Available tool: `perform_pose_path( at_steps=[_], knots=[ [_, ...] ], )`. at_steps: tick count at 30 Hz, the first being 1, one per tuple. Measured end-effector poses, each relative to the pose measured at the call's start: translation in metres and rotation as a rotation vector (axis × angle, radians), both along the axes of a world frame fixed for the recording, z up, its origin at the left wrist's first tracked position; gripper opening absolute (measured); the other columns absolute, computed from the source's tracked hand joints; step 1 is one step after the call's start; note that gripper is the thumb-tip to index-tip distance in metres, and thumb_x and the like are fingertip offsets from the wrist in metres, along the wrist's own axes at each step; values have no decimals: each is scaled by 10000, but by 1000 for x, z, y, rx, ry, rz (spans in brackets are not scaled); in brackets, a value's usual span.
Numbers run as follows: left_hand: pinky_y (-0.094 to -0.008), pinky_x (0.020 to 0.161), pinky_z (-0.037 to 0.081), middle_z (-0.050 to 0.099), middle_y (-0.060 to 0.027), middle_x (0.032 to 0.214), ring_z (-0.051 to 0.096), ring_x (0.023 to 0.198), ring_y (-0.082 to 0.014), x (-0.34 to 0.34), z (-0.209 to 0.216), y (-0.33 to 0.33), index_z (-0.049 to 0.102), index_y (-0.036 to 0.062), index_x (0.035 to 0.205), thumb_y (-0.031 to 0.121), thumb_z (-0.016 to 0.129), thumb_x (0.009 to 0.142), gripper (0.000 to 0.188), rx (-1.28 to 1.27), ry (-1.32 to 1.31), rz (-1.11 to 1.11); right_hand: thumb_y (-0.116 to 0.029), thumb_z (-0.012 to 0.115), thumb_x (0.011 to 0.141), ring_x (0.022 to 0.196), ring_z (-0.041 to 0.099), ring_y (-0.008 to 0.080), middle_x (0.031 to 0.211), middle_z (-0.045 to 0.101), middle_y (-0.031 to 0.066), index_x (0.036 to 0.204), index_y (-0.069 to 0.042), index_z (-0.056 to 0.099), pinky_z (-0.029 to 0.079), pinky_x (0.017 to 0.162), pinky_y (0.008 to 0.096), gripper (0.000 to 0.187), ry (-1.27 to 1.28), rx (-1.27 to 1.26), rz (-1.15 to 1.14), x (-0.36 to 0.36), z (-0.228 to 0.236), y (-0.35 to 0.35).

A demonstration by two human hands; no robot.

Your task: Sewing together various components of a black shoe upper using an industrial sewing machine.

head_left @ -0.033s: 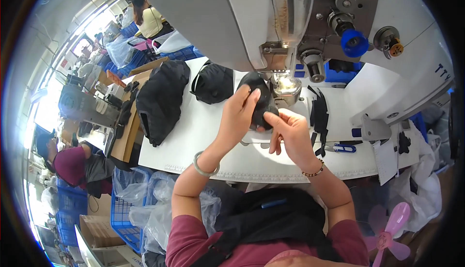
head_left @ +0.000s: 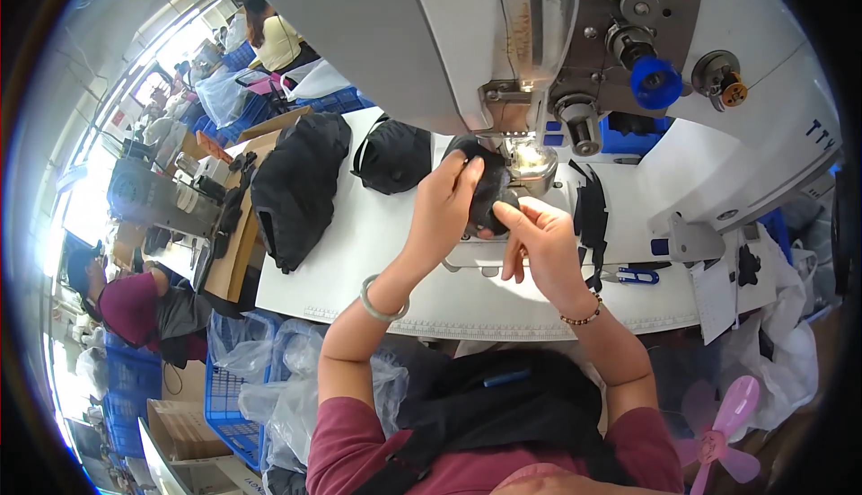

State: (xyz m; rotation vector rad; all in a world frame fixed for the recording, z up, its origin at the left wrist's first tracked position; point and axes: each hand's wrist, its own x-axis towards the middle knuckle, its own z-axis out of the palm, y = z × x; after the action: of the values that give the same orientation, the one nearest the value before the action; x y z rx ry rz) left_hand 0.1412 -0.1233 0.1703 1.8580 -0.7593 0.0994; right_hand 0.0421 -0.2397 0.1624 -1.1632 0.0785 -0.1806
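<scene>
A black fabric piece (head_left: 486, 191) is between my hands, just left of the lit presser foot area (head_left: 532, 164) of a white sewing machine (head_left: 377, 28). My left hand (head_left: 445, 200) grips its left side, thumb on top. On its lower right edge, my right hand (head_left: 545, 245) pinches with thumb and forefinger, the other fingers curled. The needle itself is too small to make out. Beyond my left hand sit a finished-looking black cap (head_left: 395, 155) and a larger black fabric bundle (head_left: 301, 190).
Black strips (head_left: 590, 216) and blue-handled thread snips (head_left: 637, 276) lie right of my hands. A ruler strip (head_left: 449, 322) runs along the table's front edge. Blue crates (head_left: 235, 405) with clear plastic bags stand at lower left, a pink fan (head_left: 718, 437) at lower right. Other people work at left.
The fabric has tilted slightly between my fingers, and its lower right edge is turned up more at my right hand's pinch. Both hands have barely shifted.
</scene>
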Motion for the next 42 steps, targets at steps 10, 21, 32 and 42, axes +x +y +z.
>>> perform_pose_path(
  at_steps=[10, 21, 32, 42],
  knots=[
    [-267, 457, 339, 521, -51, 541, 441, 499, -84, 31, -13, -29, 581, -66, 735, 121, 526, 854, 229, -99, 199, -86, -138, 562, 883, 318, 403, 28, 606, 634, 53, 796, 13, 632, 220, 310, 181, 188, -74, -126, -197, 14, -12, -18],
    [-192, 493, 328, 541, 19, 666, 435, 564, -34, 25, -1, -30, 593, -4, 783, 4, 493, 852, 122, -194, 360, -155, -131, 615, 859, 349, 370, 14, 715, 664, 70, 883, 49, 640, 256, 323, 183, 183, -64, -162, -169, 14, -15, -21],
    [-231, 461, 295, 469, 17, 612, 376, 547, -44, 34, -24, -29, 523, -35, 799, 8, 437, 873, 122, -222, 158, -32, -108, 615, 851, 442, 375, -14, 683, 607, -10, 961, -18, 635, 298, 393, 146, 144, -16, -198, -373, -13, -32, -43],
    [-377, 740, 426, 588, -113, 867, 580, 792, -295, 34, -60, 18, 513, 51, 957, -52, 664, 699, 316, 54, -1019, -132, -157, 675, 796, 521, 517, 147, 729, 571, 38, 839, -39, 582, 412, 473, 275, 156, 164, -1118, -557, -92, -106, -74]
  ],
)
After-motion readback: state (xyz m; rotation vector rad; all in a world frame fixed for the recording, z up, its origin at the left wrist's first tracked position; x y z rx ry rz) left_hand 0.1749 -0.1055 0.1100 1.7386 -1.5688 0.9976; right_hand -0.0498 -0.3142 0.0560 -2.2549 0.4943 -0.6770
